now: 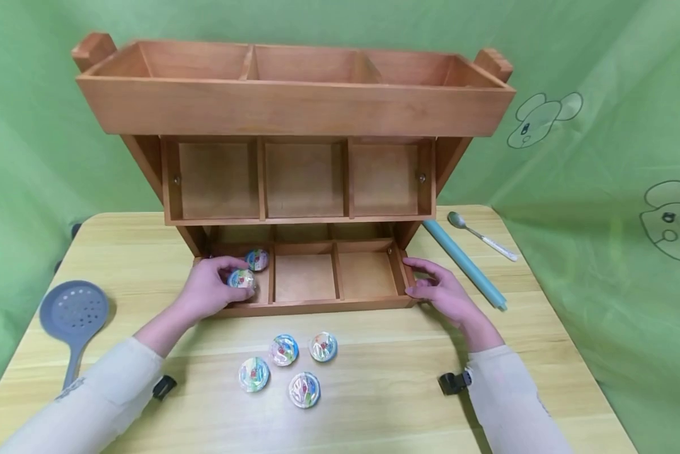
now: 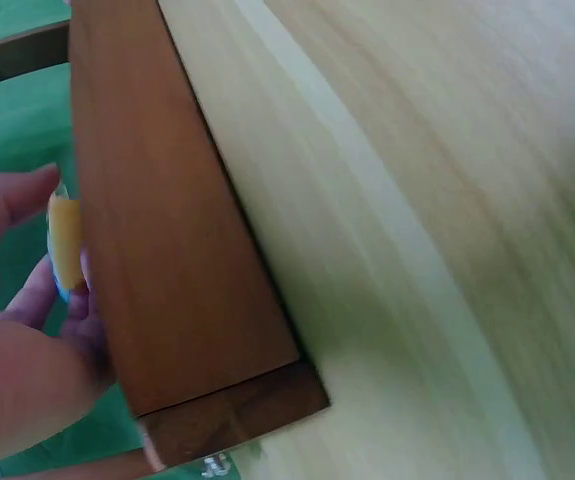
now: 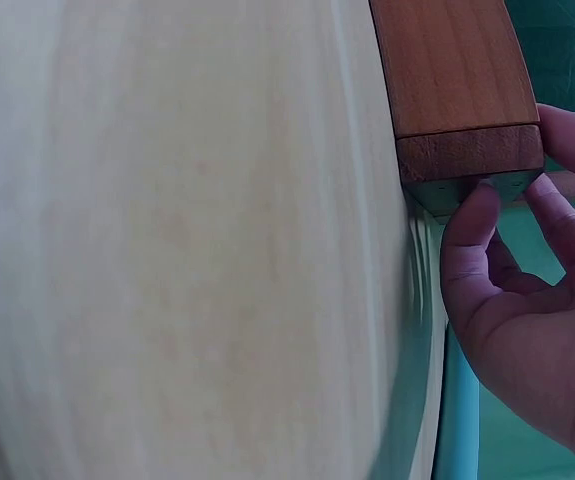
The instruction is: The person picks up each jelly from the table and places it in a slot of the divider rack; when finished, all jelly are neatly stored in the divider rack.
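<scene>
A wooden three-tier rack point(image 1: 294, 107) stands on the table, each tier split into three compartments. Over the bottom tier's left compartment, my left hand point(image 1: 212, 287) pinches a small jelly cup point(image 1: 241, 279) with a printed foil lid. Its yellow side shows in the left wrist view, where the hand point(image 2: 27, 330) is beside the tray's front board point(image 2: 167, 220). A second jelly cup point(image 1: 257, 260) lies behind it in that compartment. At the other end, my right hand point(image 1: 443, 291) grips the bottom tray's right corner, thumb against the end face point(image 3: 472, 152) in the right wrist view.
Several jelly cups point(image 1: 304, 389) lie on the table in front of the rack. A grey slotted skimmer point(image 1: 74, 312) is at the left. To the right are a blue-green rod point(image 1: 464, 263) and a metal spoon point(image 1: 481, 236). Green cloth point(image 1: 595, 157) hangs behind.
</scene>
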Tool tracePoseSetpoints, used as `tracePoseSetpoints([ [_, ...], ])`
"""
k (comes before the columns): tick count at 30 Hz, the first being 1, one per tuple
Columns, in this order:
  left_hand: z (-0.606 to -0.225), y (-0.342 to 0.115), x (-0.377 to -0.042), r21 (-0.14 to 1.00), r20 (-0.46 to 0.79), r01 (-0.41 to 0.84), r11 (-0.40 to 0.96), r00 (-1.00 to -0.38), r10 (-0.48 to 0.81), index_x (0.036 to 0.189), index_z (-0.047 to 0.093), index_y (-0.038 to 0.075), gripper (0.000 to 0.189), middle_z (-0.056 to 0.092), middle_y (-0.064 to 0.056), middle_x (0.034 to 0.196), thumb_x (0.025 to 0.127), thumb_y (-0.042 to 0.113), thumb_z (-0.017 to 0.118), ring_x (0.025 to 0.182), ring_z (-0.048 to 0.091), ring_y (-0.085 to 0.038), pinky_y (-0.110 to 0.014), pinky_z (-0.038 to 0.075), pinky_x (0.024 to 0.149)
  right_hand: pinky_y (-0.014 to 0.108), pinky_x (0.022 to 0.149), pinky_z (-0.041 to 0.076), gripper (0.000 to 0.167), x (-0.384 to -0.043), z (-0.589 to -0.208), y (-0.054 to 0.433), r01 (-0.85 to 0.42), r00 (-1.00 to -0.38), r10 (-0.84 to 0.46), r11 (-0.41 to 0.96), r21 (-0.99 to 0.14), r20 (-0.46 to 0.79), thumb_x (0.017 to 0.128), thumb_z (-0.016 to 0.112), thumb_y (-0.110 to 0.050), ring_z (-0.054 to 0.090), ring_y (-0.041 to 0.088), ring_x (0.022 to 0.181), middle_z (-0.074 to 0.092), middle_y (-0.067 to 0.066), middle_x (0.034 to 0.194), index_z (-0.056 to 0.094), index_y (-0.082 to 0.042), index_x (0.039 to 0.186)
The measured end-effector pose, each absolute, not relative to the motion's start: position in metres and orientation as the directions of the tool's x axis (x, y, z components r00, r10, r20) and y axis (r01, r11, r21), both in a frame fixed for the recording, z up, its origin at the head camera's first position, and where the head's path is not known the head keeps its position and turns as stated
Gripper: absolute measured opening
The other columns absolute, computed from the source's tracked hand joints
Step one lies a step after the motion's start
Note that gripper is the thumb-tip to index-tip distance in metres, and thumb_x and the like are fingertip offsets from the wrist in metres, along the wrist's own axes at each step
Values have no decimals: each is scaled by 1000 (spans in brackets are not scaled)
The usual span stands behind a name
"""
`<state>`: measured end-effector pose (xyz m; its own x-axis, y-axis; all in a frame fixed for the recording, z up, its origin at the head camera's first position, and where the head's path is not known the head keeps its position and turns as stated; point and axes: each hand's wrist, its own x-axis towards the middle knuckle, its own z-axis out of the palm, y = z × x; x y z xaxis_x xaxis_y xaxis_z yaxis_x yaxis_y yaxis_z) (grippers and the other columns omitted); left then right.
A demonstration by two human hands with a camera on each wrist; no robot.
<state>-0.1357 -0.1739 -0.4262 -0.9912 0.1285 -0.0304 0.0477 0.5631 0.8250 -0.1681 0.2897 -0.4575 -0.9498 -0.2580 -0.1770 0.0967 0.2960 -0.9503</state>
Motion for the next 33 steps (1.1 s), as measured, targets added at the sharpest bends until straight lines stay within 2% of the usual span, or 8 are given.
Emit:
tracePoseSetpoints([
  [8,-439,-171,-144,826,-164,-37,562,-970,177,115,71,2,46,65,-10,95,74,14,89,86,57,-26,-35,49,70,31,79,53,65,-168,-459,291,82,-952,-258,309,-948,-166,86,73,-3,50,30,101,43,12,145,50,-10,146],
  [17,-438,-171,-148,850,-235,-92,519,-948,216,111,72,-1,31,65,-10,93,81,0,79,86,58,-24,-33,52,75,29,74,52,64,-168,-459,290,71,-955,-256,300,-951,-152,86,73,-2,50,26,94,45,12,142,50,-9,146],
  [29,-443,-172,-151,850,-227,-50,525,-933,278,118,70,0,35,64,-9,95,83,1,75,89,58,-25,-35,52,77,29,81,52,65,-166,-457,288,73,-954,-258,293,-953,-152,88,71,0,49,32,105,41,17,147,48,-6,147],
  [33,-439,-172,-143,823,-148,18,567,-958,246,117,69,0,33,67,-11,99,86,7,75,92,61,-28,-40,53,80,29,81,52,65,-165,-457,286,69,-954,-261,286,-956,-147,88,71,1,49,31,105,41,18,147,47,-5,148],
])
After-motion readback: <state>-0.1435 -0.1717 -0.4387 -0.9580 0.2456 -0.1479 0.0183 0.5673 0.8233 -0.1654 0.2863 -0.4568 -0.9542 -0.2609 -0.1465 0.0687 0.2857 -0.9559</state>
